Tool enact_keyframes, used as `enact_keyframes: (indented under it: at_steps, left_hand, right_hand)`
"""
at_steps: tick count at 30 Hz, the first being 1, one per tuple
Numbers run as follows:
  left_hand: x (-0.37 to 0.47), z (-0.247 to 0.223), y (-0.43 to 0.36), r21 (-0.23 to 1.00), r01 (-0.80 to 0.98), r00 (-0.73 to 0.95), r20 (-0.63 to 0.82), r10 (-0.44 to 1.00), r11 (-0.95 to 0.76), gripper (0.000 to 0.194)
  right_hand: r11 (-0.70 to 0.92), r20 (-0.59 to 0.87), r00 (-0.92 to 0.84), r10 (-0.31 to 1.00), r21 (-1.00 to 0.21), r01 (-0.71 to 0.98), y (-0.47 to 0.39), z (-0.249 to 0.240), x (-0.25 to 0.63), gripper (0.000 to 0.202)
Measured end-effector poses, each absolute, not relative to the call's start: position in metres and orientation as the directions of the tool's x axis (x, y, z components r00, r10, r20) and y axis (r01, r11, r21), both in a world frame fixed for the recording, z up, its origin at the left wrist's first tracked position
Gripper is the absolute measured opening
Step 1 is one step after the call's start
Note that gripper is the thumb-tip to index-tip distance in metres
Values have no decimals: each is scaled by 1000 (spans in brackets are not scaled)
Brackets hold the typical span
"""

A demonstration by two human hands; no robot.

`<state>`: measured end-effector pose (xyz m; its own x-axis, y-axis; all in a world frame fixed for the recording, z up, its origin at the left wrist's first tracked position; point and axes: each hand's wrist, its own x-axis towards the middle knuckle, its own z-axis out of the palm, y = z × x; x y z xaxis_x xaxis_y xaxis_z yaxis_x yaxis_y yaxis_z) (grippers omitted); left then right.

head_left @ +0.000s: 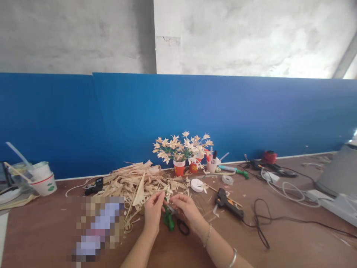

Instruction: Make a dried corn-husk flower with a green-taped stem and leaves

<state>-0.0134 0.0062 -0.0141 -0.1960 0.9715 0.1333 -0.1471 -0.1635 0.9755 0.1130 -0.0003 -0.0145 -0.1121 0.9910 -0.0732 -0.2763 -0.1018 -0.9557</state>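
Thumb and fingers of my left hand [153, 213] are pinched together; what they hold is too small to make out. My right hand [189, 211] faces it a short way off, its fingertips also pinched on something I cannot make out. Below and between the hands lies a bundle of green material [169, 220], perhaps tape or wrapped wire. Scissors [183, 227] with a dark handle rest beside it, their blades partly hidden by my right hand. Just beyond my left hand spreads a heap of dry pale husk strips [139, 180].
Behind the hands stand red cups [179, 169] of pale husk flowers [174, 147]. White tape [197, 185] lies before them. To the right are a black glue gun [228, 204], its cord, and a power strip [334, 208]. A paper cup [44, 184] stands left; a blue partition [181, 108] backs the table.
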Motion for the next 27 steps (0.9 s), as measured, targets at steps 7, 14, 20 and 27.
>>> enact_keyframes:
  at_steps: [7,14,20,27]
  left_hand:
    - [-14,-16,10,983,-167,-182,40,982,-71,43]
    - [-12,-16,9,995,-77,-61,59,996,-64,42]
    - [-11,-16,8,998,-24,26,59,998,-59,41]
    - [-10,-12,4,992,-121,70,-18,997,26,41]
  right_hand:
    - [269,285,157,946,-956,115,3,-15,121,29]
    - [624,698,-77,712,-580,524,-12,5,123,25]
    - [559,674,-126,728,-478,678,-6,-6,123,22]
    - [551,671,-93,736,-513,659,-5,-4,125,19]
